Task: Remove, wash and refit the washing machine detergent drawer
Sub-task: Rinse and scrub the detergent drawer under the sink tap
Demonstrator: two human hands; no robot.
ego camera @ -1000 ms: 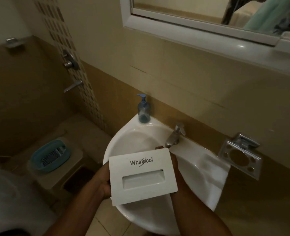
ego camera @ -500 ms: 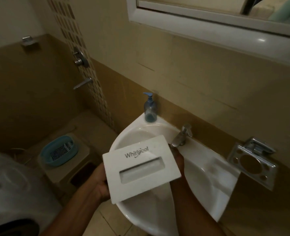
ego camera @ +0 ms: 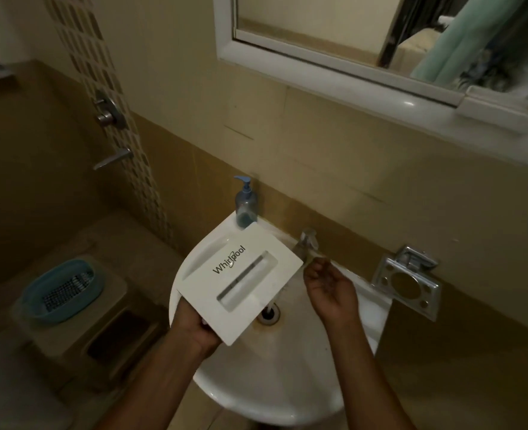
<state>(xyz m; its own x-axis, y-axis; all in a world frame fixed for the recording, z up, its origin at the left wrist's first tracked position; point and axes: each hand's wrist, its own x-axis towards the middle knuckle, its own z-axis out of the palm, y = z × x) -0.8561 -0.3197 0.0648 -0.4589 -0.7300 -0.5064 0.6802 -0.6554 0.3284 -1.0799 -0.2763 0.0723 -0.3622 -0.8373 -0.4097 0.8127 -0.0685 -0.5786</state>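
Observation:
The white detergent drawer [ego camera: 241,283], its front panel marked Whirlpool, hangs tilted over the white wash basin [ego camera: 287,377]. My left hand [ego camera: 196,330] grips its near lower corner from beneath. The drawer's body behind the panel is hidden. My right hand [ego camera: 331,290] is off the drawer, fingers loosely curled and empty, just below the chrome tap [ego camera: 306,243]. A thin stream of water [ego camera: 272,301] falls from the tap to the drain [ego camera: 269,315].
A blue soap pump bottle [ego camera: 245,206] stands on the basin's back left corner. A metal holder [ego camera: 407,280] is fixed to the wall on the right. A mirror cabinet [ego camera: 380,51] hangs above. A teal basket [ego camera: 61,290] sits on a low ledge at left.
My right hand has let go of the drawer and moved right, under the tap. The drawer has turned and tilted, now held by my left hand alone. Water now runs.

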